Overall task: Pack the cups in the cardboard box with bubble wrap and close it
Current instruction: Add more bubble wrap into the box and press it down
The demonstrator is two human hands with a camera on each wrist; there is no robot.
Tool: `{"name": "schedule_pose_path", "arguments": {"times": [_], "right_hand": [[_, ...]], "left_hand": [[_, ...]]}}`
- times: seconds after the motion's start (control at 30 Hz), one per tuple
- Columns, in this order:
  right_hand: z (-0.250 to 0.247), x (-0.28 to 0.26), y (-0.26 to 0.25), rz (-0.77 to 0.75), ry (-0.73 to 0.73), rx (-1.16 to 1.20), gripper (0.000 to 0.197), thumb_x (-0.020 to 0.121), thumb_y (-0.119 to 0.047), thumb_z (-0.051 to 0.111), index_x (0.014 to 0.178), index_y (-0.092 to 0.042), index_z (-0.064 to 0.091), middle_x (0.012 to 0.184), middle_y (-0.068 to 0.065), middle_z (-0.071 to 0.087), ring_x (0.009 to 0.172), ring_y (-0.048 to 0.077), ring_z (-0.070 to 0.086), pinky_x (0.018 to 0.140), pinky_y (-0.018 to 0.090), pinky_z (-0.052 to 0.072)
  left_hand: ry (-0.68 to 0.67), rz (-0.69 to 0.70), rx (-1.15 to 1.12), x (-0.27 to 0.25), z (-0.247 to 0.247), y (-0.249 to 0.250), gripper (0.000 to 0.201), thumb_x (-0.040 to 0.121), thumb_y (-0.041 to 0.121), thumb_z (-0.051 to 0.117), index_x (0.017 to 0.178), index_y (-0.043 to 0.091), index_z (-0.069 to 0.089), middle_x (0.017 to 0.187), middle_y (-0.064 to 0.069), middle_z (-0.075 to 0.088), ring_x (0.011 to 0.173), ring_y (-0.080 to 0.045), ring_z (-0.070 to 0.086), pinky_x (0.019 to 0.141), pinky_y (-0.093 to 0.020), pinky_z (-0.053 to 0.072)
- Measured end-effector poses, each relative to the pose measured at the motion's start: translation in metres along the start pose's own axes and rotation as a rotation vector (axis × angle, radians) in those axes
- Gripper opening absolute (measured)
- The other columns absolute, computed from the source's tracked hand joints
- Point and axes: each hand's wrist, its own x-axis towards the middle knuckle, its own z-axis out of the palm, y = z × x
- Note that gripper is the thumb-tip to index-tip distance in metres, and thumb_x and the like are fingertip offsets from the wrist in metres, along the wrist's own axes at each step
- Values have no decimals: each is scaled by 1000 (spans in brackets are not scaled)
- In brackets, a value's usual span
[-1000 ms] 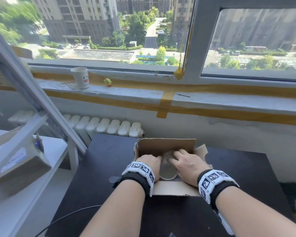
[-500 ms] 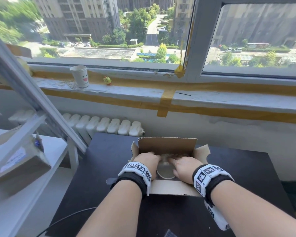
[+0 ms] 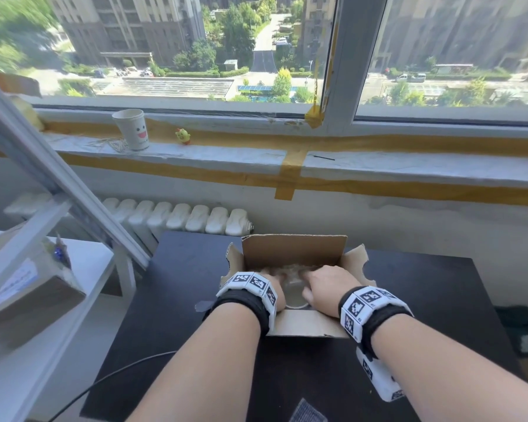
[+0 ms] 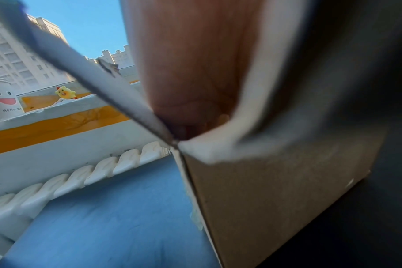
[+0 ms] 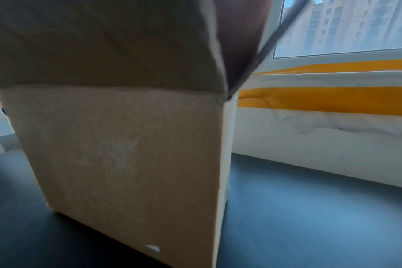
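1. The box (image 3: 293,257) stands open on the black table (image 3: 171,300), its flaps up and its far flap tallest.
2. Both hands reach down into the box from the near side, wrists over the near flap.
3. The left hand (image 3: 276,289) is at the left of the box; its wristband covers most of it, and its fingers are hidden inside, so I cannot tell how they lie or whether they hold anything.
4. The right hand (image 3: 329,286) is at the right of the box, knuckles up, fingers bent down towards the bubble wrap (image 3: 287,271); whether they pinch it or only press on it I cannot tell.
5. A cup (image 3: 294,296) sits in the box between the two hands, its round mouth facing up, with the bubble wrap just beyond it, towards the far flap.
6. The wrist views show only the outer walls of the box and a strip of palm; the fingertips are out of sight.
7. Well beyond the box, on the sill (image 3: 226,153), stand a paper cup with a smiling face (image 3: 131,129) and a small yellow chick (image 3: 182,136).
8. A radiator (image 3: 180,217) sits below the sill, behind the table.
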Motion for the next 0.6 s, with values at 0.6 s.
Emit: {"name": "schedule_pose_path", "arguments": {"times": [0.6], "right_hand": [[-20,26,-8,107,-410,70,59,91,-28,50,146,-19,31,135,8,55,121,29,55,98,34,45]], "left_hand": [[-208,-93,-201,6,-7,-6,77,90,30,42,151,45,-1,164,4,2,149,-33,12,116,-58,18]]}}
